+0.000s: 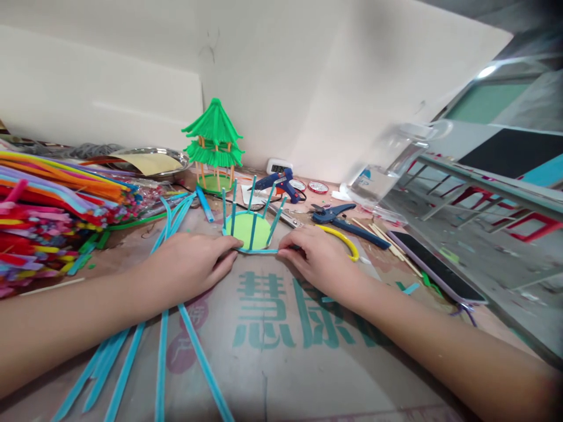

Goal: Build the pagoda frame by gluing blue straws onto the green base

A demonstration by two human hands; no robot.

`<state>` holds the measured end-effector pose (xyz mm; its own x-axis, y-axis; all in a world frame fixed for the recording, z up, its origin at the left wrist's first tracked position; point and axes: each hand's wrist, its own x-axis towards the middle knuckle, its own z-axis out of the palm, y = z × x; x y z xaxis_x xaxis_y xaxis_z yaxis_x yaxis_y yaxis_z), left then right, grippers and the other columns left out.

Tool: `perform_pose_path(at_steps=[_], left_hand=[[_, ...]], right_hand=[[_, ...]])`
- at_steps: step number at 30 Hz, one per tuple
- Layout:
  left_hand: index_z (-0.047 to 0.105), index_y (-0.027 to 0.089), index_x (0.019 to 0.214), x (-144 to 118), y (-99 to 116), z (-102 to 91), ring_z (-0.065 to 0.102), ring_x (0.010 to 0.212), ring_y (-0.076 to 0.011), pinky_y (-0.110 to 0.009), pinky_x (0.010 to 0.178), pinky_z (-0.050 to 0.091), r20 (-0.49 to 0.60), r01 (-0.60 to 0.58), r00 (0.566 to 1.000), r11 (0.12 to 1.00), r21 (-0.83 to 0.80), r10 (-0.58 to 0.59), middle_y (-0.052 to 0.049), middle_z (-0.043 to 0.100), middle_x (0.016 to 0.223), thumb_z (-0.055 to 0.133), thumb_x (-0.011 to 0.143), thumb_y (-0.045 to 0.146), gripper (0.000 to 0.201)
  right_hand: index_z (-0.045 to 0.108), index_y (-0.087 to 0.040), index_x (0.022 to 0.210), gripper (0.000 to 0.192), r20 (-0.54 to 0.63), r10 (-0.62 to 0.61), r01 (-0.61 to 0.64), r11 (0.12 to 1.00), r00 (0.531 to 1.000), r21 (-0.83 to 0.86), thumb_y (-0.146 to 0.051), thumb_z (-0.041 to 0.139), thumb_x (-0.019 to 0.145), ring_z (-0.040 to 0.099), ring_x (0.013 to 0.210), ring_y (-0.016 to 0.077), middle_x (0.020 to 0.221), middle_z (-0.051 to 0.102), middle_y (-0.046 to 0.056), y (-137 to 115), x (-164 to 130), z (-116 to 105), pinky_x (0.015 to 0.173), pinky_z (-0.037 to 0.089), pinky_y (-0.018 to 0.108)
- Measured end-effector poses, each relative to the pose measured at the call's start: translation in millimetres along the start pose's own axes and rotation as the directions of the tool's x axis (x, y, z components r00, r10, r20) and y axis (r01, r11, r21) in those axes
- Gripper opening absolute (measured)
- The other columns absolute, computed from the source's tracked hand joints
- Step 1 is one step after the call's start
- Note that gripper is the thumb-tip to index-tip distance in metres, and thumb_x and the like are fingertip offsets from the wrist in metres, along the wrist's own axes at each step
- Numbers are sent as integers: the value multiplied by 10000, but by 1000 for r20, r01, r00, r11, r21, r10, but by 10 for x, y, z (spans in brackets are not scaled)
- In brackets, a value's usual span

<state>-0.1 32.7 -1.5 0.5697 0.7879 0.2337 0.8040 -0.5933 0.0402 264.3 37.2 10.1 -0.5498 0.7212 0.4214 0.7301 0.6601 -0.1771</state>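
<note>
A round yellow-green base [240, 230] stands in front of me, with several blue upright posts around its rim. A light-blue pipe cleaner [259, 252] runs along the base's near edge. At the left of that edge, my left hand [187, 261] is closed, thumb and fingertips pressing on the pipe cleaner. My right hand [319, 255] pinches its free end at the right. More long blue pipe cleaners [162, 357] lie on the table, passing under my left forearm. Behind the base is a green two-tiered pavilion model [214, 149] with tan posts.
Bundles of colourful pipe cleaners [57, 199] fill the left side. Beyond the base lie a blue glue gun [277, 183] and a small digital clock [279, 166]. Blue-handled cutters [347, 223], a yellow ring [345, 239], a phone [435, 266] and a clear jug [387, 164] are at the right.
</note>
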Motion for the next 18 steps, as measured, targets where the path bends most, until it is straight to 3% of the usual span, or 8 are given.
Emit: perform_pose_path(at_steps=[4,8,18], left_hand=[[717,265,1213,8,5,4,755,850,-303,-388,671,508,-5,-7,1000,1000,-1,7,-63,804,984,364,1005,394,429],[730,252,1186,10,7,0,756,843,-292,-371,659,494,-26,-8,1000,1000,0,8,-68,807,980,378,995,386,422],[711,265,1246,-2,-1,-7,759,829,-289,-367,658,490,0,7,1000,1000,29,-7,-72,812,985,365,1005,403,444]], right_hand=[[744,-170,925,52,32,80,-81,997,996,5,-185,697,909,666,873,194,898,759,59,63,73,16,789,458,294],[761,-180,1067,168,93,93,-96,995,991,29,-182,672,924,682,961,222,1040,784,72,103,142,37,861,469,331],[769,-196,1048,175,240,110,-151,975,964,160,-286,670,935,680,900,190,994,775,52,190,259,3,817,482,312]])
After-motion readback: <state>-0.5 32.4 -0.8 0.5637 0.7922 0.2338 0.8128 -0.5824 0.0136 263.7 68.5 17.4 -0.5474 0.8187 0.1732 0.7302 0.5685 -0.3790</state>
